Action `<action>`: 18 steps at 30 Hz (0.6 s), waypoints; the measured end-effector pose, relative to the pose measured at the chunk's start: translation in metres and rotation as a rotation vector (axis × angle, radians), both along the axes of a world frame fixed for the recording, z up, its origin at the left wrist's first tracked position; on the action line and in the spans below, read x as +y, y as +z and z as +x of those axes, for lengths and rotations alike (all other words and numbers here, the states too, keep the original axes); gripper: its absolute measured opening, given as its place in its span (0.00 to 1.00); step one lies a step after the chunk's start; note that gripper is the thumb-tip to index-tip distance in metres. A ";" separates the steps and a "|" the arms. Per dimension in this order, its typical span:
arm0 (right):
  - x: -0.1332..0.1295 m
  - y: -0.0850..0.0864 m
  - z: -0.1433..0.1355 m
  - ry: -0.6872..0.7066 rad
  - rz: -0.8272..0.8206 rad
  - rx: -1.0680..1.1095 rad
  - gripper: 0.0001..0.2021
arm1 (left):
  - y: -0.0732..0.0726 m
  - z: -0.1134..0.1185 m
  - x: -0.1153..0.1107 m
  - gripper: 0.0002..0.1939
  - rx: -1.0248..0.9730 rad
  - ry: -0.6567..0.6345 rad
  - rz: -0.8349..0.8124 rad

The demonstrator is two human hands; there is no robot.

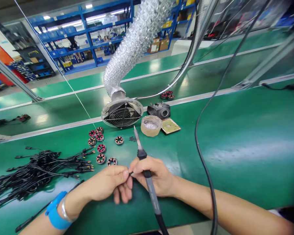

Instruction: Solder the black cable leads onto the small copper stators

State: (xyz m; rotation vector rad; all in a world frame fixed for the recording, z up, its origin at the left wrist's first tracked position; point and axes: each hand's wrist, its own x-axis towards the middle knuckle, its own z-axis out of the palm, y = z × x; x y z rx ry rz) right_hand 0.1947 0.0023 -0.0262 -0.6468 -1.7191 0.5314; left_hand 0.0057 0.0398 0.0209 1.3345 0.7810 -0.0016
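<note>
My right hand (156, 174) is closed around a soldering iron (150, 186), whose tip points up and away. Its thumb and forefinger also meet the fingertips of my left hand (112, 182). Between the two hands shows a short black end (130, 174), pinched by my left fingers. A black cable (47, 204) passes beneath my left forearm; whether it joins that end is hidden. Just beyond my left hand lies a ring-shaped motor stator with copper windings (112, 162). Several similar stators (101, 148) sit farther left, and small black tube pieces (132, 139) lie near the iron's tip.
A heap of black cables (41, 169) covers the left of the green bench. A fume extractor (122, 114) on a silver duct (137, 42) hangs ahead. Behind the iron stand a round tub (151, 125), a sponge tray (171, 126) and a dark holder (159, 110). A black cord (198, 143) hangs at right.
</note>
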 end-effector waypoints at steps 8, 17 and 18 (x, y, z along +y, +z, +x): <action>0.002 0.005 0.007 -0.105 -0.297 0.060 0.17 | -0.015 0.009 -0.003 0.19 -0.058 0.251 0.417; -0.001 -0.001 0.000 -0.086 -0.250 0.001 0.13 | -0.029 0.009 -0.006 0.23 -0.115 0.229 0.297; -0.001 -0.001 0.000 -0.117 -0.229 -0.013 0.12 | -0.030 0.010 -0.006 0.24 -0.121 0.264 0.293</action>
